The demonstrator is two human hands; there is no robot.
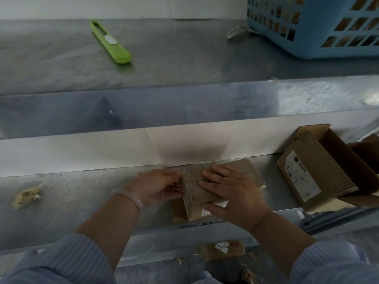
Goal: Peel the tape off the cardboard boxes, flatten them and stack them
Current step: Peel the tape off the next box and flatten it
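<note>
Small cardboard box [196, 193] is sitting on flattened cardboard [253, 173] mid tabletop [82, 206], close to the back wall. Right hand [233, 193] is pressing on its top, fingers [213, 177] spread nearly straight, thumb lying against the near side. Left hand [158, 186] is working at the box's left end, curled, pinching a thin tape strip [178, 183]. Open box [313, 173] is lying on its side to the right. Tape wad [26, 196] is lying far left. Green cutter [111, 43] and blue basket [317, 31] are sitting on the upper shelf [184, 64].
</note>
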